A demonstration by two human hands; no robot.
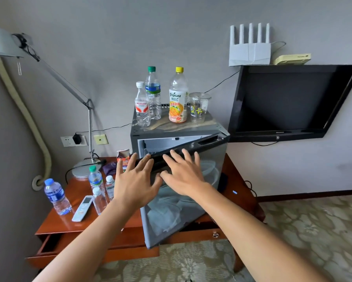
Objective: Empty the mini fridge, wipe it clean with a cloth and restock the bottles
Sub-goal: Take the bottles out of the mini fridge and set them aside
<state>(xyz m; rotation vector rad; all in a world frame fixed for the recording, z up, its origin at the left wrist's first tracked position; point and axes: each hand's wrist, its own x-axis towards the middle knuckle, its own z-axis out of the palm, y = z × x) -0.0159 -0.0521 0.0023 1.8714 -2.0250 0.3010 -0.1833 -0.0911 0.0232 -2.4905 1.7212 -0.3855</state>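
Fridge [142,131] at frame centre, door [183,192] ajar. Left hand [135,185] and right hand [184,177] lie flat on the door's top edge, fingers spread. Door looks rigid and smooth-faced; hold at its recessed handle [208,140].

Hotel-type guest room is indicated: a mini fridge [179,159] set on a wooden bench [73,210], a wall-mounted TV [289,100], a patterned carpet [305,231], a swing-arm desk lamp [69,88], an AC remote [82,208] and wall sockets [73,140]. A router [249,47] is placed above the TV.
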